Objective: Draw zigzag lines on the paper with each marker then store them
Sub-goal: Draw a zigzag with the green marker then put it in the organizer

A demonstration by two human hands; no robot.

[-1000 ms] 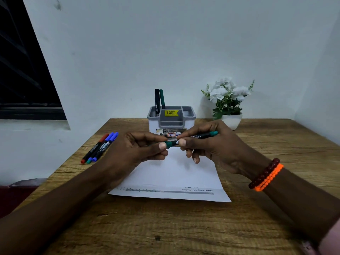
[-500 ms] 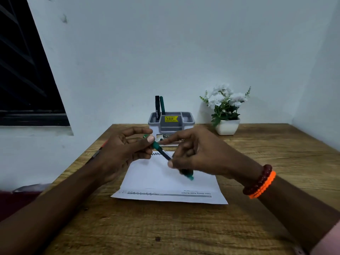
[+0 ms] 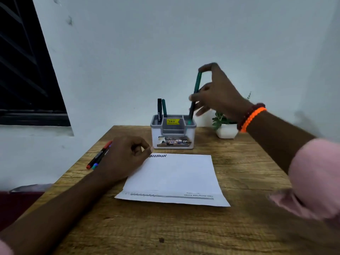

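Right hand pinches green marker near its top; marker nearly upright, lower end in the right compartment of the holder. Two markers stand in the left compartment. Left hand rests loosely curled, grip on nothing, at the paper edge, 9 o'clock side. Zigzag at paper's 12 o'clock edge. Loose markers lie on the counter, partly under the left hand.
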